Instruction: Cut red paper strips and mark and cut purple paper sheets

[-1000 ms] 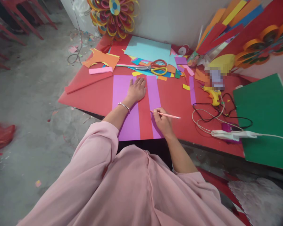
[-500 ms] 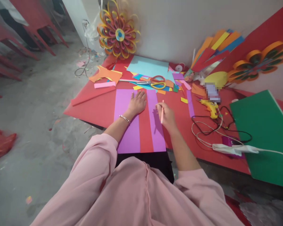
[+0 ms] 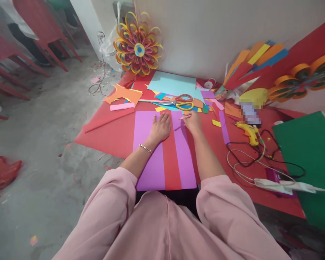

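A purple paper sheet (image 3: pixel 148 159) lies on the red board (image 3: pixel 111 133), with a red strip (image 3: pixel 171 162) laid lengthwise over it. My left hand (image 3: pixel 160 129) rests flat on the strip and sheet, fingers stretched out, a bracelet on the wrist. My right hand (image 3: pixel 193 122) is closed around a thin pink pencil (image 3: pixel 184 117) at the far end of the purple sheet, its tip pointing left across the paper's top edge. Both pink sleeves fill the lower part of the view.
Red-and-yellow scissors (image 3: pixel 182 102) lie on a light blue sheet (image 3: pixel 173 85) among paper scraps. A yellow glue gun (image 3: pixel 249 130), tangled cables (image 3: pixel 249 162) and a green board (image 3: pixel 311 159) are at the right. A paper flower (image 3: pixel 137 48) leans on the wall.
My right hand has travelled with the pencil from the near part of the purple sheet up to its far edge. My left hand has stayed flat. The view has tilted upward.
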A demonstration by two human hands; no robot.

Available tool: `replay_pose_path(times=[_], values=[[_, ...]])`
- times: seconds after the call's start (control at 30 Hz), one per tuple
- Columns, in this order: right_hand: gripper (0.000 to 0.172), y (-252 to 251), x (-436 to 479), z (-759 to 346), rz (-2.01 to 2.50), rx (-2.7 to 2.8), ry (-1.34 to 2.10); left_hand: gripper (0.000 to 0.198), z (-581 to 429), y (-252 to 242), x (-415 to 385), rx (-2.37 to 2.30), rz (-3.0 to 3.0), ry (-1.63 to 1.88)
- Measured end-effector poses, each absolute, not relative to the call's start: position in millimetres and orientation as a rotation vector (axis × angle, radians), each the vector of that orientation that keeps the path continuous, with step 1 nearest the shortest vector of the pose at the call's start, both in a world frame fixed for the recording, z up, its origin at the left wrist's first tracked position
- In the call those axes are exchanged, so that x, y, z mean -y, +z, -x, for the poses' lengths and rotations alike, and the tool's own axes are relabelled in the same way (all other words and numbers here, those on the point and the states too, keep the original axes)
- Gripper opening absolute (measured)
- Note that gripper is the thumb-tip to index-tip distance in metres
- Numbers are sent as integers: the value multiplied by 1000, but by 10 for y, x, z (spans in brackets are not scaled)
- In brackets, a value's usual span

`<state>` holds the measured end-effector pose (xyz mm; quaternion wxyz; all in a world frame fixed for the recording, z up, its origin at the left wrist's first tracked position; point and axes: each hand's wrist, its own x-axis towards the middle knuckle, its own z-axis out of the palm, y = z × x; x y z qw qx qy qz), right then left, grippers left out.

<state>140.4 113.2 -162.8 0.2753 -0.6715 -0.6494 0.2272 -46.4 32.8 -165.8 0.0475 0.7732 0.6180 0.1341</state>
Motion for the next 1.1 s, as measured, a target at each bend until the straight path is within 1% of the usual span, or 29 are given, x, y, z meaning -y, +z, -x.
replay_pose_path(times=[0.2,0.33,0.43,0.53,0.6,0.7,0.83,1.1], values=[[6,-1552,-1085,-1399,1824,1743,611,56,457,-1644,-331,-1879,-2355,405],[9,-1491,-1037,-1360,1824,1829,461,56,448,-1621,-320,-1886,-2355,396],[14,-1425,-1103,-1266,1616,2061,373,56,440,-1608,-311,-1891,-2350,398],[19,-1355,-1288,-1151,1325,2311,406,56,437,-1623,-312,-1891,-2354,418],[26,-1312,-1443,-1103,1259,2416,412,57,440,-1647,-320,-1889,-2364,435],[32,-1259,-1642,-1091,1315,2543,368,56,444,-1682,-331,-1889,-2373,439],[35,-1204,-1781,-1095,1383,2650,308,55,444,-1690,-328,-1896,-2363,430],[27,-1074,-1856,-1013,1437,2769,245,55,446,-1700,-320,-1898,-2378,463]])
